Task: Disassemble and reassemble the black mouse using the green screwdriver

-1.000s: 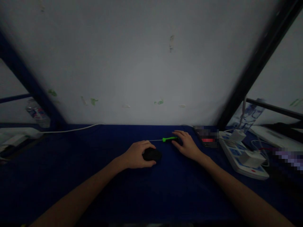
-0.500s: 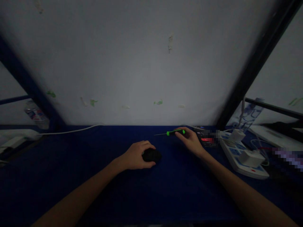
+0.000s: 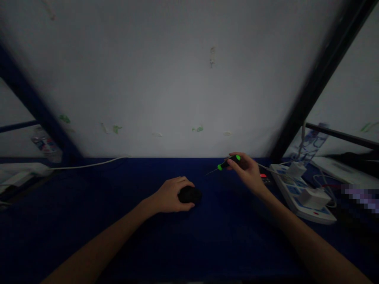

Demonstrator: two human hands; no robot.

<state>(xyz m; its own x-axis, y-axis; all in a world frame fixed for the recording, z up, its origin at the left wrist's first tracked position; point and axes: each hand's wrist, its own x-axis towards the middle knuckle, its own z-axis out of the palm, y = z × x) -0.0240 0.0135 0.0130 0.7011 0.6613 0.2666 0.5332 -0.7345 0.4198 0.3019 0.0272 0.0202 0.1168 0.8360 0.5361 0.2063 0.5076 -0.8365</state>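
Note:
My left hand (image 3: pixel 168 195) rests over a black rounded object (image 3: pixel 190 194), probably a computer mouse, with the fingers curved across its top. My right hand (image 3: pixel 246 171) is raised above the far part of the dark blue tabletop (image 3: pixel 124 232). Between its fingers it holds a small precision screwdriver (image 3: pixel 228 162) with a green and black handle. The thin metal shaft points left and toward the tabletop.
A white power strip (image 3: pixel 299 193) with white plug adapters lies at the right, with tangled cables beside it. A white cable (image 3: pixel 89 165) runs along the wall's base at the left. Dark metal frame posts (image 3: pixel 319 75) rise on both sides, and a plastic bottle (image 3: pixel 45 144) stands beyond the left post.
My right hand has lifted the screwdriver higher and moved it right, and the tool now tilts more steeply. My left hand stays on the black object.

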